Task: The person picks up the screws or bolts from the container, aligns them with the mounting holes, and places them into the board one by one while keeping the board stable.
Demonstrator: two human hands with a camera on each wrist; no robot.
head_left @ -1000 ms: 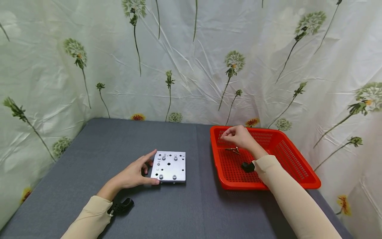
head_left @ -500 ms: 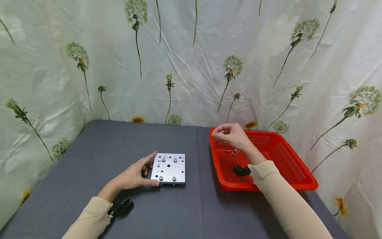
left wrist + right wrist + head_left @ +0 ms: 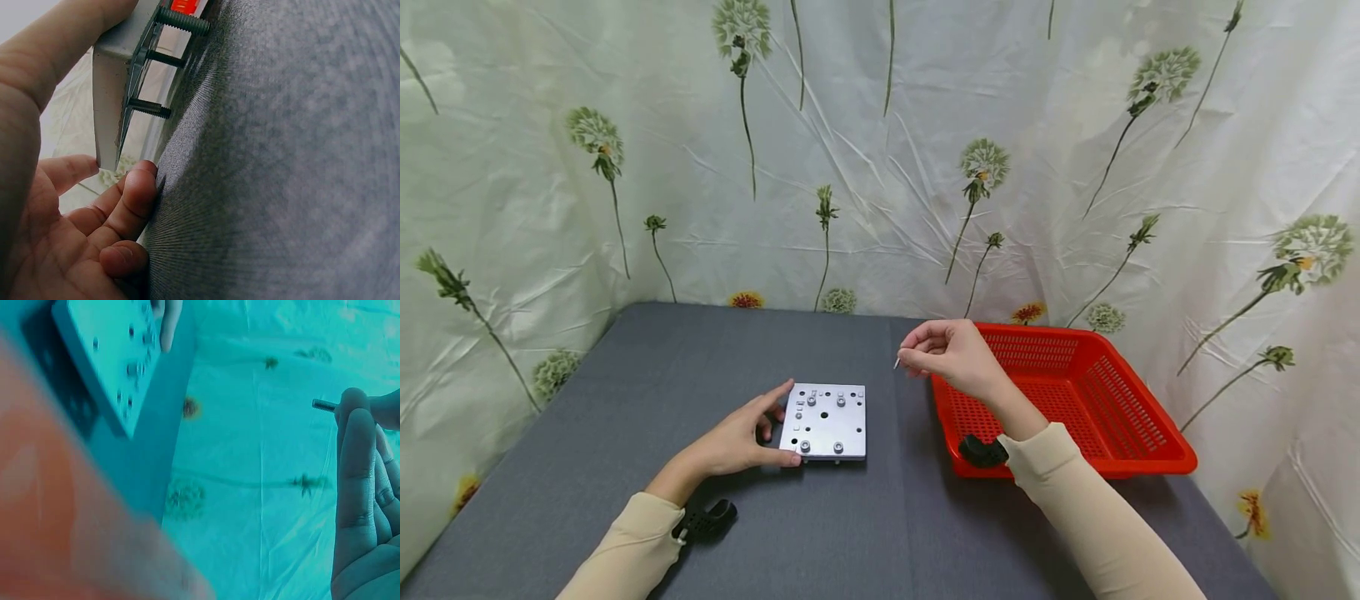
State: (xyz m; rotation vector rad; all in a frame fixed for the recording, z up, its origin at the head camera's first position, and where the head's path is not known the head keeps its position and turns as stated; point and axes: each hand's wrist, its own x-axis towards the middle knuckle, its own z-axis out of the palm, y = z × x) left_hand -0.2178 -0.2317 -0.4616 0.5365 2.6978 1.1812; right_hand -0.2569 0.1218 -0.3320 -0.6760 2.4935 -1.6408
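A square silver metal plate (image 3: 844, 427) with holes and several socket-head screws lies on the grey cloth in the head view. My left hand (image 3: 737, 437) holds it at its left side, thumb at the near edge and index finger at the far corner. In the left wrist view, threaded screw shanks (image 3: 184, 22) stick out beneath the plate; the other fingers are curled below it. Between thumb and fingertips my right hand (image 3: 958, 358) pinches a small screw (image 3: 324, 405), its threaded end poking out. That hand is above the basket's left rim, right of the plate and apart from it.
A red plastic basket (image 3: 1150, 396) with slotted walls stands on the right of the table (image 3: 715, 350), partly covered by the right forearm. Behind the table hangs a pale curtain (image 3: 880, 208) printed with dandelions. Each wrist wears a black camera mount (image 3: 709, 521).
My right hand has moved left, from over the basket's inside to its left rim, and the screw in its fingers now shows. The left hand and plate have stayed in place.
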